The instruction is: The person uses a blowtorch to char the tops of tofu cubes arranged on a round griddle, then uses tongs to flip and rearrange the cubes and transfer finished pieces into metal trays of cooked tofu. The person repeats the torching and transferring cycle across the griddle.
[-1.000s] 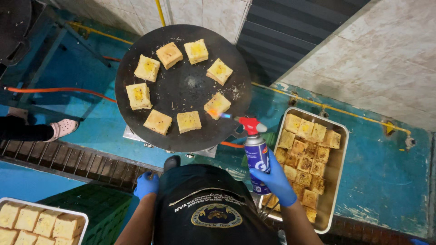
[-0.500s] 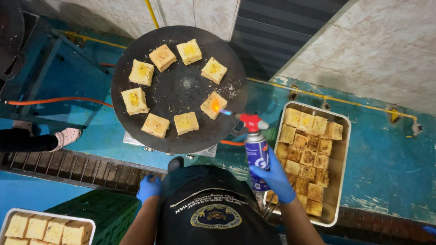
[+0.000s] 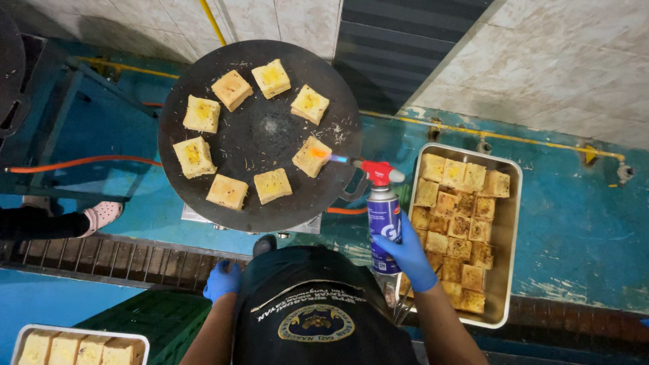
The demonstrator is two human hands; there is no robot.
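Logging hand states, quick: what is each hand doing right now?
Left hand: in a blue glove, down by the apron, holding nothing visible; fingers curled, open or shut cannot be told.
Right hand: closed around the torch can, flame on a bread square.

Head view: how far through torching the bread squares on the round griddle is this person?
In hand: the right hand holds a gas torch can, its flame on one square. That square glows orange; the other seven on the griddle show no clear sign of being done or left. The left hand hangs idle.

Blue counter (image 3: 574,223), round black griddle (image 3: 263,132), metal tray (image 3: 508,203) of toasted squares
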